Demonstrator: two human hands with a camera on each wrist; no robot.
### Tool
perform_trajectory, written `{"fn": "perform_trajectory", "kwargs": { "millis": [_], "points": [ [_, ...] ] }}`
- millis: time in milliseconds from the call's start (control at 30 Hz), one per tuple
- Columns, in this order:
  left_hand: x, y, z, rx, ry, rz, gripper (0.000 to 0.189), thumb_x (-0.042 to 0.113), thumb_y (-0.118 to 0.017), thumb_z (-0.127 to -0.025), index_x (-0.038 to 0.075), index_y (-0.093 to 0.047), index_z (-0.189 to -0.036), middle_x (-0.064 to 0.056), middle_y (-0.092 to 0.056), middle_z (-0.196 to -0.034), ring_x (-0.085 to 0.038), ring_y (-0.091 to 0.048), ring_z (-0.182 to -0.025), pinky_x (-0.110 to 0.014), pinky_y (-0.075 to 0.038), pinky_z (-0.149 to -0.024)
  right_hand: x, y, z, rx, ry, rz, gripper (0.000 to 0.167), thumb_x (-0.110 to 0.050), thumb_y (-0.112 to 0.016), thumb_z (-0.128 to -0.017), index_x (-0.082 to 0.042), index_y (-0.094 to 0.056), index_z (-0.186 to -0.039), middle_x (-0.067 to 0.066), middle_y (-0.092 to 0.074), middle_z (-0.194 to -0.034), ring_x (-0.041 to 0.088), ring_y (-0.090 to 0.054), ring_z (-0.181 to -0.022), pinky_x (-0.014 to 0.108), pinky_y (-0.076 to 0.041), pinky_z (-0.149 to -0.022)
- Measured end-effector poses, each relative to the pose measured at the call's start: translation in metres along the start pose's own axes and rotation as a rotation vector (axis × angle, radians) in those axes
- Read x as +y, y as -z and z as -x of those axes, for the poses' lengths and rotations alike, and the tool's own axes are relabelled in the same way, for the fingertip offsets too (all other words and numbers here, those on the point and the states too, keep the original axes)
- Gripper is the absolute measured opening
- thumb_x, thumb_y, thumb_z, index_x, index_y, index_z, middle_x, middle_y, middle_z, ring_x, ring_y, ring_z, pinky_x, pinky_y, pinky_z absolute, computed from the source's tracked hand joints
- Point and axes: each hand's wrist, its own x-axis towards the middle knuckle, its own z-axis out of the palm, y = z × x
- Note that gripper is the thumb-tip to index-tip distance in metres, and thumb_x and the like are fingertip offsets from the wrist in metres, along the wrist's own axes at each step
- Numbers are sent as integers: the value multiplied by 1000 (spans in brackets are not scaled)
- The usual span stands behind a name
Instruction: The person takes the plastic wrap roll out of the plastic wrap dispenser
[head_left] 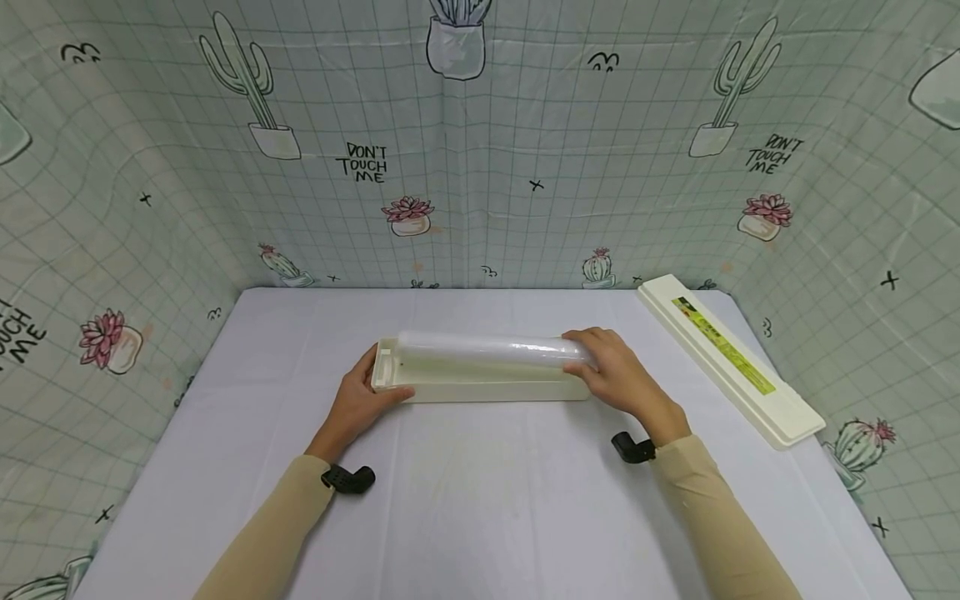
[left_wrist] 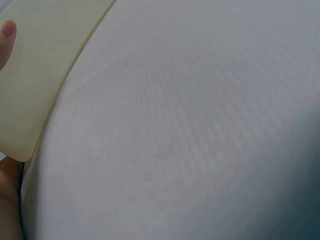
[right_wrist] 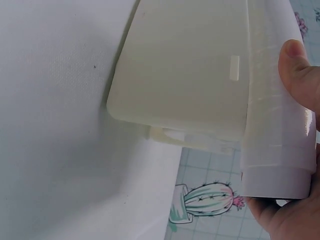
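Observation:
A roll of clear plastic wrap (head_left: 487, 348) lies tilted in the long cream dispenser box (head_left: 487, 392), its right end raised above the rim. My right hand (head_left: 618, 375) grips that right end, thumb on the near side and fingers behind. In the right wrist view, the roll (right_wrist: 280, 130) sticks out past the end of the box (right_wrist: 182, 65). My left hand (head_left: 363, 400) holds the left end of the box, thumb along its front wall. The left wrist view shows only a bit of the thumb and the box's wall (left_wrist: 50, 60).
A long cream lid (head_left: 787, 408) with a yellow-green label lies slanted at the right edge of the table, beyond my right hand. A white cloth (head_left: 465, 500) covers the table. Fabric printed with cacti (head_left: 525, 225) hangs behind and at both sides.

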Motion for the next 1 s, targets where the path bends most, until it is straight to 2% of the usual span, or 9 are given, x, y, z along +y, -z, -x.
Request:
{"fn": "perform_trajectory", "kwargs": {
  "millis": [133,267,467,1000],
  "points": [
    [0,0,0,2,2,-4,106,25,-86,-86,18,-17,-167,-14,-43,-159,-33,-52,-138,-48,-45,-111,3,0,1,11,-12,-3,45,-23,-75,-96,-4,-62,-135,17,-67,-125,39,-57,-117,55,-48,-96],
    [0,0,-1,7,14,-9,107,27,-86,-86,17,-17,-167,-13,-41,-161,-34,-51,-139,-50,-43,-112,5,0,3,10,-34,-5,45,-23,-74,-97,-3,-61,-135,18,-66,-126,39,-57,-116,55,-48,-96],
    [1,0,-1,11,29,-27,108,29,-87,-86,17,-17,-167,-13,-38,-163,-33,-50,-140,-49,-42,-113,6,3,6,13,-67,-7,45,-21,-74,-97,-2,-60,-136,21,-64,-130,40,-56,-116,56,-48,-95],
    [-1,0,-2,16,12,-31,108,27,-87,-86,17,-16,-167,-13,-39,-163,-30,-52,-139,-40,-45,-110,15,9,12,62,-101,-2,43,-19,-73,-97,-2,-61,-135,22,-64,-130,40,-55,-116,56,-46,-94]
  ]
}}
